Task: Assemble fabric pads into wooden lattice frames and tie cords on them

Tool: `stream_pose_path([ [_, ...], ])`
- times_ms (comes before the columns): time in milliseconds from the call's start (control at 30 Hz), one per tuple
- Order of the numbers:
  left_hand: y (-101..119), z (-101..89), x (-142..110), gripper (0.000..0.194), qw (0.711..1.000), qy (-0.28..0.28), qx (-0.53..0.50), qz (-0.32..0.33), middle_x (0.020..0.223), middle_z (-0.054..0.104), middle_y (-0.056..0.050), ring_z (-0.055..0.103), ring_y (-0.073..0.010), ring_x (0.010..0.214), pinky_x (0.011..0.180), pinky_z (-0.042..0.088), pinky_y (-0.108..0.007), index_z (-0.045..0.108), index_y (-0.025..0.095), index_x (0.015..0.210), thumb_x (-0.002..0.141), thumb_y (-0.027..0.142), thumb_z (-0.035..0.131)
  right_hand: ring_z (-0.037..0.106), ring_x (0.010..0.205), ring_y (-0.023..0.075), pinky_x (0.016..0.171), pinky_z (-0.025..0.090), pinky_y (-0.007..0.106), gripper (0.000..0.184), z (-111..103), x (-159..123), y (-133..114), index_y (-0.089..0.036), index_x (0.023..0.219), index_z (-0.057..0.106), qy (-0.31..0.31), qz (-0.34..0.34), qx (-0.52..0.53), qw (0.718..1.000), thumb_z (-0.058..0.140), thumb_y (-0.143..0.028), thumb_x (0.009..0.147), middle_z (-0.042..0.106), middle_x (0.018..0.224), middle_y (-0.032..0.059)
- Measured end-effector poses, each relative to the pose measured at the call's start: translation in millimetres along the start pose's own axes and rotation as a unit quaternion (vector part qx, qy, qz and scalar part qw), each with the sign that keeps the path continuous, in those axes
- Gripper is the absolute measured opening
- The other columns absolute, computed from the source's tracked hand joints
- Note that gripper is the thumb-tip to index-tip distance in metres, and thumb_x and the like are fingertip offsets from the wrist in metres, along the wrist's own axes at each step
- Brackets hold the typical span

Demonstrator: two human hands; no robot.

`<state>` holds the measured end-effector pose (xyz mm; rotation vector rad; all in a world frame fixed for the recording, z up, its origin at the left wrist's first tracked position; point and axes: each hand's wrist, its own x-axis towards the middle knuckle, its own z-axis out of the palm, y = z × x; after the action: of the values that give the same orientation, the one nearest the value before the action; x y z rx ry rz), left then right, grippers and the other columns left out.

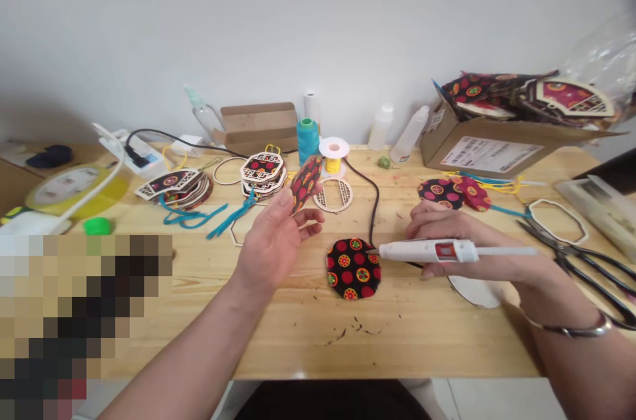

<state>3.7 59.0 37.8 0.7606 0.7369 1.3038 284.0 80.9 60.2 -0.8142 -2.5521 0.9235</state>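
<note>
My left hand [278, 234] pinches a patterned fabric piece [305, 185] between thumb and fingers, holding it tilted above the table. In my right hand [447, 234] is a white hot glue gun [412, 250], with its glue stick sticking out of the back towards the right. The gun's nozzle meets the upper right edge of a round black fabric piece [354, 269] with red dots and flowers, which lies flat on the table. A white round piece [476, 291] lies partly hidden beneath my right forearm.
Large scissors [571, 251] lie at the right. Behind are a teal thread spool [308, 142], a yellow thread spool [334, 158], stacked wooden frames [263, 171] and a cardboard box [481, 145] full of fabric pieces. A black cord [376, 201] crosses the table.
</note>
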Motion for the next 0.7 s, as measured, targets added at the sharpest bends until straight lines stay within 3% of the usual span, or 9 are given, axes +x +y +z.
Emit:
stream_pose_path([
  [67, -0.1, -0.1, -0.1, 0.030, 1.000, -0.001, 0.000, -0.004, 0.121, 0.057, -0.007, 0.057, -0.0175, 0.080, 0.072, 0.046, -0.033, 0.063, 0.023, 0.107, 0.085, 0.041, 0.052, 0.051, 0.079, 0.0173, 0.076, 0.040, 0.033, 0.026, 4.9, 0.7, 3.0, -0.018, 0.072, 0.060, -0.016, 0.003, 0.022, 1.000, 0.064, -0.043, 0.080, 0.059, 0.072, 0.0025],
  [400, 3.0, 0.0, -1.4, 0.039, 0.998, -0.002, 0.029, -0.062, 0.120, 0.054, -0.007, 0.056, -0.0177, 0.079, 0.069, 0.047, -0.035, 0.057, 0.024, 0.114, 0.079, 0.043, 0.058, 0.037, 0.062, 0.0121, 0.066, 0.034, 0.030, 0.038, 27.7, 10.8, 5.7, -0.019, 0.059, 0.042, 0.071, -0.025, 0.023, 0.997, 0.063, -0.042, 0.081, 0.041, 0.058, -0.0037],
  [533, 7.3, 1.4, -0.8, 0.048, 0.987, 0.026, 0.095, -0.131, 0.120, 0.054, -0.007, 0.056, -0.0160, 0.076, 0.068, 0.045, -0.033, 0.055, 0.022, 0.116, 0.074, 0.042, 0.065, 0.038, 0.063, 0.0124, 0.064, 0.033, 0.030, 0.036, 25.5, 10.6, 5.5, -0.019, 0.061, 0.044, 0.054, -0.029, 0.021, 0.998, 0.062, -0.042, 0.082, 0.042, 0.058, -0.0033],
  [700, 12.3, 3.9, -0.6, 0.052, 0.979, 0.042, 0.136, -0.147, 0.122, 0.053, -0.006, 0.056, -0.0155, 0.077, 0.069, 0.044, -0.033, 0.054, 0.024, 0.118, 0.071, 0.042, 0.067, 0.038, 0.062, 0.0128, 0.068, 0.035, 0.032, 0.035, 9.6, 2.2, 4.1, -0.019, 0.061, 0.048, -0.005, -0.044, 0.021, 0.999, 0.060, -0.043, 0.083, 0.044, 0.057, -0.0030],
])
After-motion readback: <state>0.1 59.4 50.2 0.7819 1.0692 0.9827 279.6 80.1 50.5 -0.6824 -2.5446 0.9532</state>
